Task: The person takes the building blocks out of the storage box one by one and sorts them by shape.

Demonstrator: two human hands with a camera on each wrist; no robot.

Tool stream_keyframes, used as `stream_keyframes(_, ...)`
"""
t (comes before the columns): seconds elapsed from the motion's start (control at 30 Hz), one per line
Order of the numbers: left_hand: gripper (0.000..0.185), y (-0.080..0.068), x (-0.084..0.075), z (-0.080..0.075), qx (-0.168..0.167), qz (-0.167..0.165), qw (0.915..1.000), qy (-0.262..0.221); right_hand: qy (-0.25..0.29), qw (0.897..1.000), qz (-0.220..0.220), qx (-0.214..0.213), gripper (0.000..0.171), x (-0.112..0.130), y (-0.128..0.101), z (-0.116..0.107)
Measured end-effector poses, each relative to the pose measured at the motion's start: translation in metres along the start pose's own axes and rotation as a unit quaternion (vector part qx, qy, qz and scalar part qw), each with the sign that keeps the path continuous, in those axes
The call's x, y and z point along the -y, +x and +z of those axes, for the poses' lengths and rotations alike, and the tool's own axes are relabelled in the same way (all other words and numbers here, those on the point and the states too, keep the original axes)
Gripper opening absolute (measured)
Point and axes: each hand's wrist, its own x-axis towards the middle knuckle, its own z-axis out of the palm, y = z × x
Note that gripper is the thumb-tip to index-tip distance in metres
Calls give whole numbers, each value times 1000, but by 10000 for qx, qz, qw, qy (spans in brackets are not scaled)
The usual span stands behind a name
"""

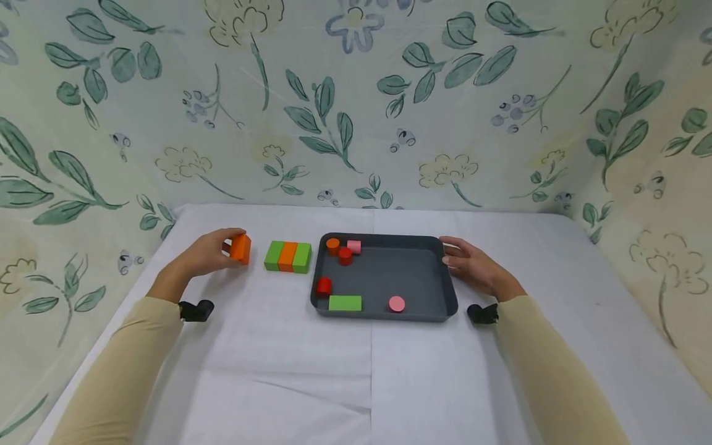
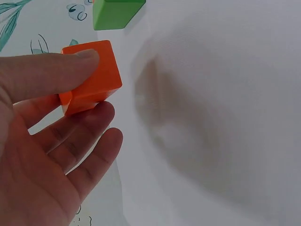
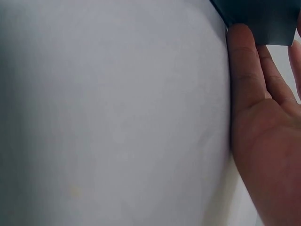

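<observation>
My left hand (image 1: 208, 252) pinches an orange block (image 1: 240, 248) between thumb and fingers, left of a row of blocks. In the left wrist view the thumb (image 2: 80, 66) lies across one face of the block, fingers behind it. The row holds a green block (image 1: 274, 255), an orange block (image 1: 287, 256) and another green block (image 1: 302, 257), side by side. A dark grey tray (image 1: 389, 266) stands right of the row. My right hand (image 1: 473, 266) rests at the tray's right side, with fairly straight fingers (image 3: 244, 66) against its outer wall.
Inside the tray are an orange cylinder (image 1: 332, 246), a pink cylinder (image 1: 353, 246), red cylinders (image 1: 345, 256) (image 1: 324, 286), a green block (image 1: 345, 303) and a pink round piece (image 1: 397, 303). White cloth (image 1: 278, 358) covers the table; a floral-patterned curtain (image 1: 356, 123) rises behind.
</observation>
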Motion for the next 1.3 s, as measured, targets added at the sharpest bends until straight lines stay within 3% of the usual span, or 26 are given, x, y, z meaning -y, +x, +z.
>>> stream_keyframes(0.2, 72, 6, -1, 5, -4, -147, 9998, -99, -11, 10000, 7, -14, 72, -1, 0, 2)
stream_keyframes(0.47, 69, 22, -16, 11, 153, -164, 9996, -187, -43, 9999, -89, -45, 71, 2, -1, 0)
stream_keyframes(1.3, 72, 29, -22, 27, 619, -319, 9976, -63, -48, 10000, -3, -80, 74, -2, 0, 1)
